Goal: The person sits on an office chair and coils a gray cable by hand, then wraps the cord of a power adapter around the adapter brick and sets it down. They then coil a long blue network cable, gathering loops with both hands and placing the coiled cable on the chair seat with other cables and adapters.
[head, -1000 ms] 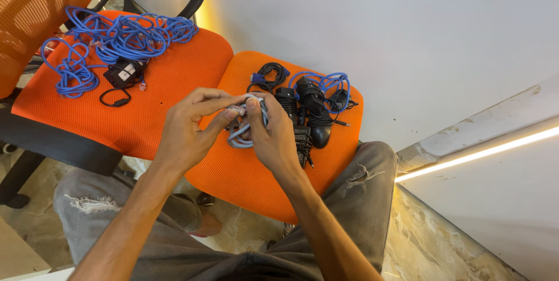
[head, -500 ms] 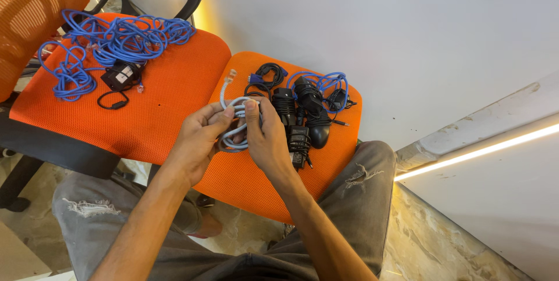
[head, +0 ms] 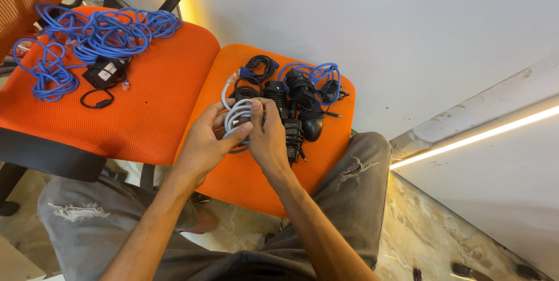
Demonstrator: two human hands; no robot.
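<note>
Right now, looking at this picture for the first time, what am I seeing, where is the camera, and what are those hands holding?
There is no machine here: a person wears a camera on the head, so the view looks down past their arms. The left hand and right hand together hold a small coil of pale grey cable over an orange mesh chair seat. On that seat lie bundled black cables and adapters and a small blue cable loop. A second orange seat to the left carries a tangled pile of blue cable and a black adapter. Grey jeans show below.
</note>
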